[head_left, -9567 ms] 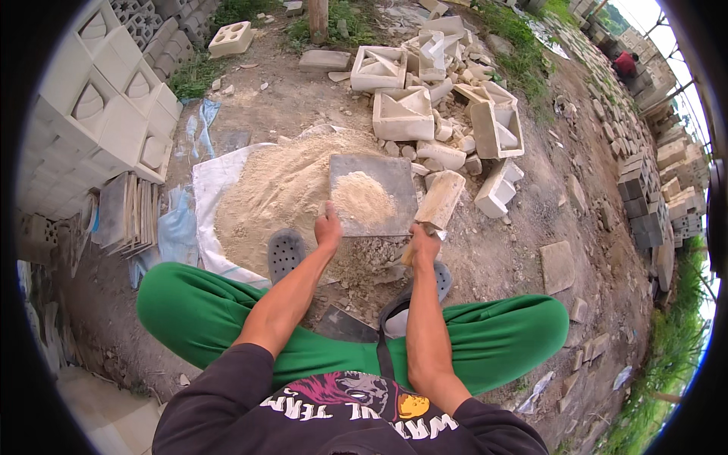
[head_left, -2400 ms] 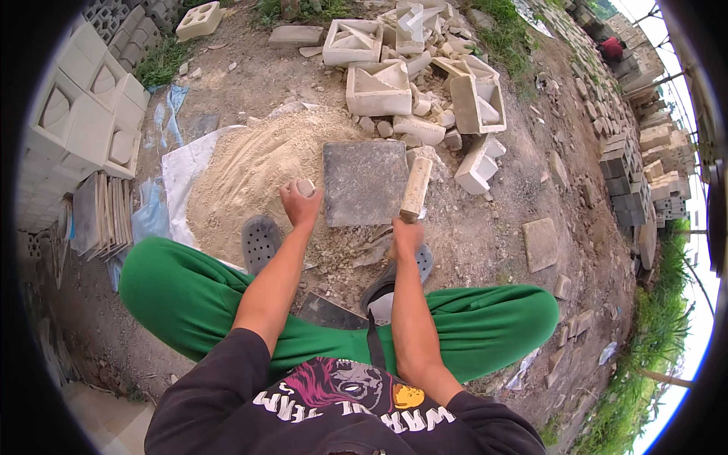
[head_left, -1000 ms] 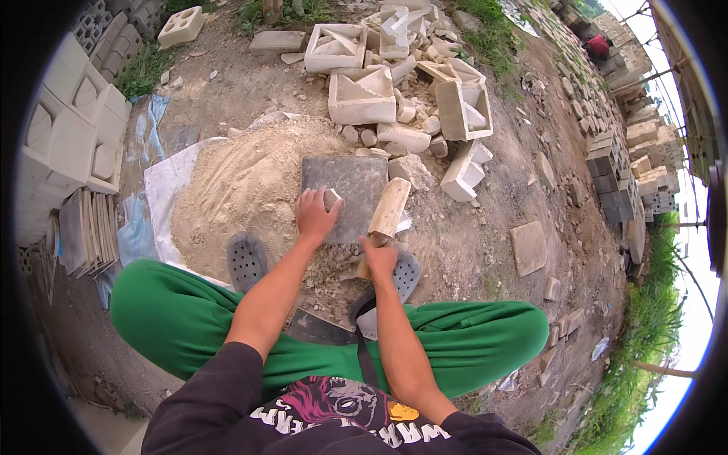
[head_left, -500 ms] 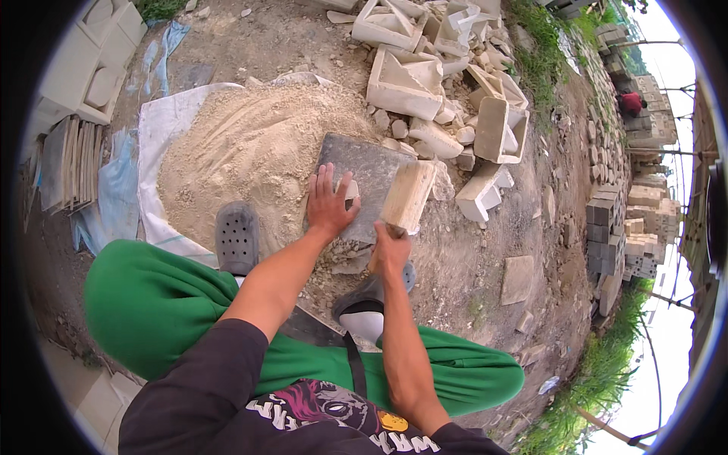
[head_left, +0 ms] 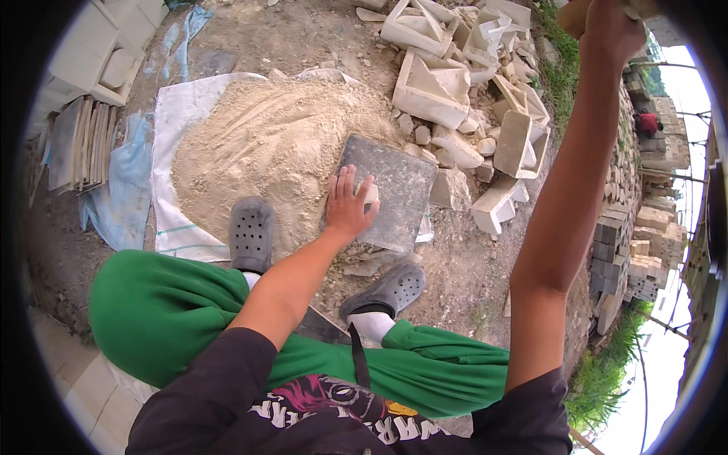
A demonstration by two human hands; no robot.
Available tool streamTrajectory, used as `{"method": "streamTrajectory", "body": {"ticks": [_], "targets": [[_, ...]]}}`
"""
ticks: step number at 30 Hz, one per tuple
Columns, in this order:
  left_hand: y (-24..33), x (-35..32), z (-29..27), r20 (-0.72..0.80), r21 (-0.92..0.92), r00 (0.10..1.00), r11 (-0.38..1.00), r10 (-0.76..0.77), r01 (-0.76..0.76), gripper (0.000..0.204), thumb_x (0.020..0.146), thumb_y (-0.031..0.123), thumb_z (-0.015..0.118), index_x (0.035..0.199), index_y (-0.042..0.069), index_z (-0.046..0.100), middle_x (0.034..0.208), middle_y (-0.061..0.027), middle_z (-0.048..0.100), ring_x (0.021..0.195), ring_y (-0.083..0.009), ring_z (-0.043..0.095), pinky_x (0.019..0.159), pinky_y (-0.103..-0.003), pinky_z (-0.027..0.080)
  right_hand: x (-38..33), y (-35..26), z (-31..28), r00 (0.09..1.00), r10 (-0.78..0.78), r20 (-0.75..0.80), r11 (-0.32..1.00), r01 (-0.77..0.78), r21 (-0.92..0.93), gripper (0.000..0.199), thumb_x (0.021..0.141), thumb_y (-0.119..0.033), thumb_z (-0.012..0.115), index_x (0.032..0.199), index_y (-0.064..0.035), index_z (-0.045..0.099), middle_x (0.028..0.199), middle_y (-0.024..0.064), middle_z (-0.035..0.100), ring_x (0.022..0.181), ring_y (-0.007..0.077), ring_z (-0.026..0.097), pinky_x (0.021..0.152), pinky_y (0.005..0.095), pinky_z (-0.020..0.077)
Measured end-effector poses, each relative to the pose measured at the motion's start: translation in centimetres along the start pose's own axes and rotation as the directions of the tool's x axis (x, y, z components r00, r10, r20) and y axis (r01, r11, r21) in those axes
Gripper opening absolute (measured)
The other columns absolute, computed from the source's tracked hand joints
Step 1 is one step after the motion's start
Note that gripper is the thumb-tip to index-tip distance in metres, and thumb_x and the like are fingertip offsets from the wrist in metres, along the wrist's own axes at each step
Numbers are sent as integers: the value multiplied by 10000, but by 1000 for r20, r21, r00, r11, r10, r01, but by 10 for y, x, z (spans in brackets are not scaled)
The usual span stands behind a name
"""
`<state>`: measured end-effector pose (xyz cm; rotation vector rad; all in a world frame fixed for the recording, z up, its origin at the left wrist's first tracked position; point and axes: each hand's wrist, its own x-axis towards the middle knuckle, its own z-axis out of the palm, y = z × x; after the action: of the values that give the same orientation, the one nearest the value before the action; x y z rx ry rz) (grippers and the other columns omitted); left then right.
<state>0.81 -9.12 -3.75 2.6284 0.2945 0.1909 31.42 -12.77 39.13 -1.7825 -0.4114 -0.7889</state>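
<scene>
My left hand [head_left: 348, 211] rests on a flat dark grey slab [head_left: 400, 193]. Between its thumb and fingers sits a small cream chunk of stone [head_left: 371, 195], held down on the slab and partly covered by the hand. High at the upper right, my right hand [head_left: 616, 34] is closed round the handle of a wooden mallet. Only part of the mallet [head_left: 574, 17] shows there, cut off by the picture's edge. My feet, in grey clogs [head_left: 251, 233], stand on the near side of the slab.
Left of the slab, crushed pale powder [head_left: 258, 144] heaps on a white sheet [head_left: 171, 125]. Broken cream moulded blocks [head_left: 432, 87] pile up beyond it to the right. Thin boards [head_left: 87, 144] lean at the left. Stacked blocks [head_left: 607, 243] and a person in red [head_left: 648, 123] are farther right.
My right hand has swung the mallet up and to the right, away from the slab. My left hand stays on the chunk. The whole view has shifted slightly.
</scene>
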Motion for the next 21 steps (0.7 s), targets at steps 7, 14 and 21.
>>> {"method": "streamTrajectory", "body": {"ticks": [7,14,21], "targets": [[25,-4,-3,119,-96,991,994,58,-46,629,965,467,527,1506,181,384,1602,-253,198,1503,-404,145,1223,-548,87,-216,260,-57,372,886,277,412,-359,-837,334,758,-290,739,917,4,725,774,175,712,762,325,714,747,410,555],[6,6,-20,237,-42,971,998,-26,37,647,990,492,494,1539,186,342,1623,-241,164,1523,-383,98,1233,-518,56,-356,206,-88,203,970,132,241,-851,-467,269,752,-184,722,830,67,665,687,109,648,525,221,636,493,356,521],[0,5,-18,190,-18,982,1000,7,-3,633,982,492,514,1517,185,373,1615,-233,190,1520,-376,112,1229,-516,82,-385,158,-133,302,953,10,280,-871,-403,220,776,-136,719,786,63,628,654,105,618,487,213,603,452,349,489]]}}
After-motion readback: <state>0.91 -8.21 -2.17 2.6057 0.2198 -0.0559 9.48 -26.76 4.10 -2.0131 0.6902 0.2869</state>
